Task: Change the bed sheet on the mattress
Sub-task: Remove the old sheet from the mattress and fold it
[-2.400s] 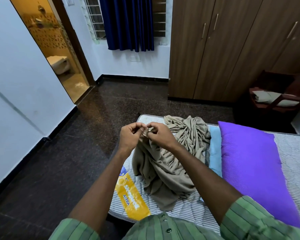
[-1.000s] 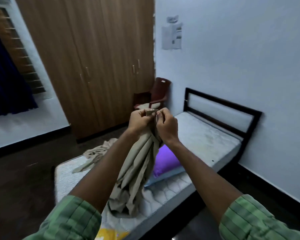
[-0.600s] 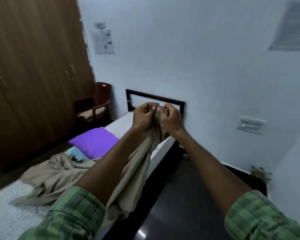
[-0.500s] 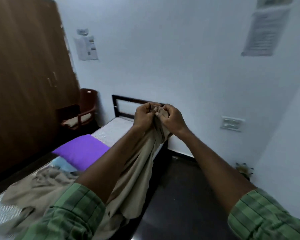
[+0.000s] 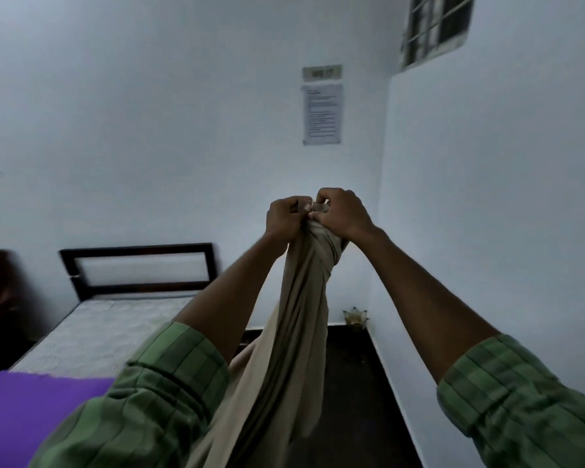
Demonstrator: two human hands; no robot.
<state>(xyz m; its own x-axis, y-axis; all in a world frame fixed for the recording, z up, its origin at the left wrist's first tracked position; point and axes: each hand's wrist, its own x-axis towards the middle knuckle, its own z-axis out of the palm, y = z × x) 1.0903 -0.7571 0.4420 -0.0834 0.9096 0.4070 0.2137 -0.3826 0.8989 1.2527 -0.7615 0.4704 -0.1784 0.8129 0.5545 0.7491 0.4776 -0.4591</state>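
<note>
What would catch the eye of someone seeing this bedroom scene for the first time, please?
First, the left hand and right hand, raised at centre frame, pinching one edge of a long beige fabric bed sheet that hangs in a bunched column between the forearms. At lower left lie a bright purple pillow and the bare white quilted mattress under a dark wooden headboard.

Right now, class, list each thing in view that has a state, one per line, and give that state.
bed sheet: bunched, hanging from both hands
left hand: grips the sheet's top
right hand: pinches the sheet's top
mattress: bare, uncovered
purple pillow: lying on the mattress
</note>
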